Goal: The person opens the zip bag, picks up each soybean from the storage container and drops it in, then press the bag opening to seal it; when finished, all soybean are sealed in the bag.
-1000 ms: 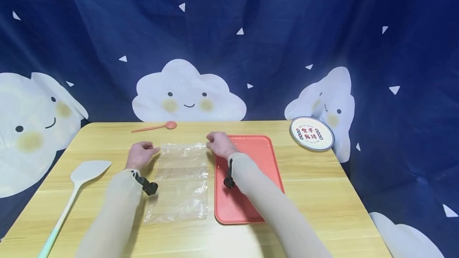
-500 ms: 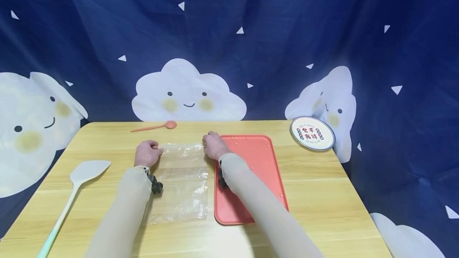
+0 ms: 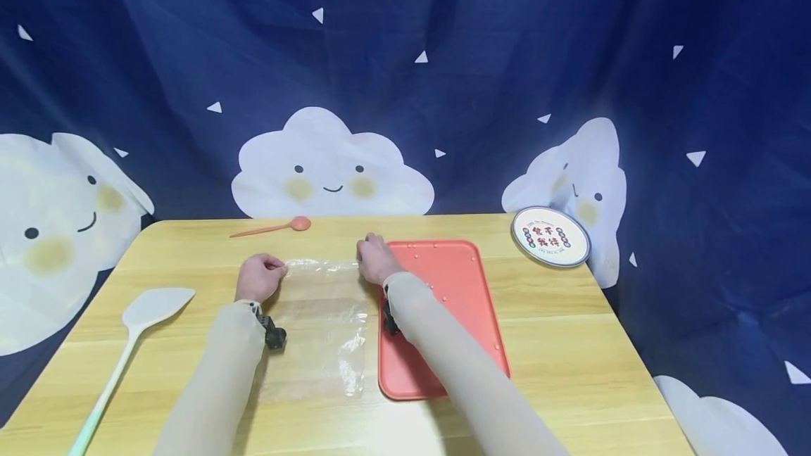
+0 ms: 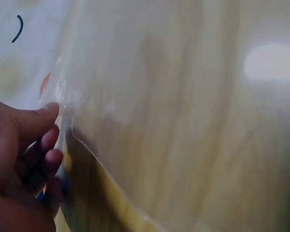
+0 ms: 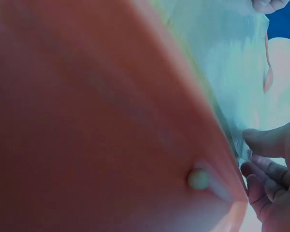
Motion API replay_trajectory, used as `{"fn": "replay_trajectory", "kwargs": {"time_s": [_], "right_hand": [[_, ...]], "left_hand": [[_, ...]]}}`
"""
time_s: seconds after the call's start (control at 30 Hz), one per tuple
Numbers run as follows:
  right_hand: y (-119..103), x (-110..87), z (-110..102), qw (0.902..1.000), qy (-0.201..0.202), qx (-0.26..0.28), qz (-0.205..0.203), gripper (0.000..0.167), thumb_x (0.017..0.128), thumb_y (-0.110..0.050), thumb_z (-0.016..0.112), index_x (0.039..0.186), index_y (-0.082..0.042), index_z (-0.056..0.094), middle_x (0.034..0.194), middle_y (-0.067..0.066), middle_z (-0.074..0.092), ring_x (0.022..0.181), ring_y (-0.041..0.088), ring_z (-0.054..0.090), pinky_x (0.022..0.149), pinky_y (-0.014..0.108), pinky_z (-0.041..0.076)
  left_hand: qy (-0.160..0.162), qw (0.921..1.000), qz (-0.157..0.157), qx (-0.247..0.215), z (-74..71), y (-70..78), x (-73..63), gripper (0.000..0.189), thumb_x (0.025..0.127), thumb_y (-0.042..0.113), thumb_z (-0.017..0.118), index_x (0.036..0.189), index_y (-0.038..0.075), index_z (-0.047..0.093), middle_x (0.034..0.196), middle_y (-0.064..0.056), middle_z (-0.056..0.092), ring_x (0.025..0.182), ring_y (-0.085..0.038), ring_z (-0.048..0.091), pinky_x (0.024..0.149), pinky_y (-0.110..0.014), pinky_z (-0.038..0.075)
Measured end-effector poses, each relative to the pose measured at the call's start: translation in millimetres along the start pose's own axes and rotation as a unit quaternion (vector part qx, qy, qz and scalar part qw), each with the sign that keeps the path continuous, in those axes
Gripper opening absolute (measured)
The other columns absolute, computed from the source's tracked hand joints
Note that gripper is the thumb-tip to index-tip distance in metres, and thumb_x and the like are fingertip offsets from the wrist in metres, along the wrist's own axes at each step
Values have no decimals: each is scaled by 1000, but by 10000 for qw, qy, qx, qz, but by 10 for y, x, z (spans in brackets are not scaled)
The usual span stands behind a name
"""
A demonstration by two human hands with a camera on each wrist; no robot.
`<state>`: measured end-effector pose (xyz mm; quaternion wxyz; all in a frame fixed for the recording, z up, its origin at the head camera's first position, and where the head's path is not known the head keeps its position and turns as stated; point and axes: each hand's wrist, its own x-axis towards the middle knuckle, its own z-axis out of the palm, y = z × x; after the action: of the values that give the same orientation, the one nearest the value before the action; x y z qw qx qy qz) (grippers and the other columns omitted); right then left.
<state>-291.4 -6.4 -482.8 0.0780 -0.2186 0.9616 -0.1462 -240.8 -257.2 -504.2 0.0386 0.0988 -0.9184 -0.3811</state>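
A clear plastic bag [image 3: 323, 322] lies spread out, its far edge between my two hands. My left hand [image 3: 258, 278] pinches its far left corner; in the left wrist view the thumb and fingers of that hand [image 4: 19, 140] meet at the film [image 4: 135, 87]. At the far right corner, my right hand [image 3: 375, 259] pinches the film, which shows between thumb and fingers in the right wrist view. That hand [image 5: 275, 164] is beside the rim of a red tray [image 3: 453, 269]. A pale round bead [image 5: 199, 179] sits in the tray's corner, with several other small beads scattered over it.
A long-handled white spatula [image 3: 152, 306] with a green grip lies on the left of the wooden table [image 3: 557, 343]. Near the back edge is a small orange-red spoon [image 3: 272, 228]. A round plate [image 3: 551, 236] with printed characters stands at the back right.
My left hand has moved right to the bag's corner and grips it. My right hand has shifted slightly left onto the other corner. The bag's far edge now looks straighter.
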Motion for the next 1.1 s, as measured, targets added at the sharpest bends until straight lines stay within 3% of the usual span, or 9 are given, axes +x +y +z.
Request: {"fn": "replay_trajectory", "kwargs": {"time_s": [0.2,0.33,0.4,0.5,0.67,0.73,0.8,0.97,1.1], "right_hand": [[59,-24,-64,9989,90,283,-375,13,86,-1,66,92,-13,64,89,-2,59,92,15,55,81,26,50],[94,-116,-145,9932,96,857,-781,10,91,-2,65,96,-11,65,92,-3,61,89,12,57,79,22,50],[101,-189,-207,9885,122,1168,-956,8,93,-3,64,99,-9,65,92,-2,62,87,11,58,78,21,50],[106,-317,-326,9797,219,1615,-1170,9,95,-3,63,103,-5,65,91,-2,63,85,10,58,76,20,50],[104,-570,-589,9616,325,2398,-1295,14,94,-2,65,107,-8,64,88,-4,62,82,9,60,74,22,52],[103,-676,-710,9534,357,2694,-1307,14,93,-2,66,106,-8,65,87,-3,63,82,10,61,75,23,53],[120,-775,-823,9475,432,2866,-1353,13,92,-2,68,105,-6,66,87,-2,64,81,11,62,75,24,54],[187,-1040,-1079,9372,511,3133,-1444,11,91,-4,70,101,-5,69,86,-1,65,80,14,63,72,28,56],[258,-1263,-1256,9326,491,3265,-1458,10,90,-6,71,100,-7,70,86,-1,66,78,16,64,70,32,57]], "left_hand": [[-117,9974,293,-655,-119,-23,-95,16,93,10,65,99,-4,64,92,-15,66,83,-27,59,75,-34,48],[-420,9895,299,-1351,-229,-51,-196,20,94,11,66,103,-5,60,92,-13,70,76,-18,63,63,-26,52],[-495,9837,303,-1701,-263,-41,-251,25,93,14,69,105,-5,60,91,-10,72,74,-14,65,61,-25,54],[-527,9739,405,-2171,-291,23,-341,31,91,20,73,108,-3,62,91,-5,73,77,-9,67,67,-24,57],[-552,9505,778,-2957,-389,217,-515,25,92,16,71,105,-4,66,91,-10,73,76,-18,71,69,-32,60],[-581,9468,1034,-2991,-463,319,-593,23,93,14,70,105,-6,65,91,-13,73,75,-25,72,70,-34,60],[-584,9491,1260,-2828,-541,437,-669,25,94,15,69,106,-7,65,91,-13,73,76,-28,72,70,-34,60],[-602,9555,1564,-2427,-692,735,-852,26,92,15,71,107,-5,67,92,-8,74,78,-21,72,67,-34,60],[-761,9531,1864,-2260,-760,980,-985,16,91,10,71,101,-3,69,88,-9,73,76,-20,71,61,-37,60]]}}
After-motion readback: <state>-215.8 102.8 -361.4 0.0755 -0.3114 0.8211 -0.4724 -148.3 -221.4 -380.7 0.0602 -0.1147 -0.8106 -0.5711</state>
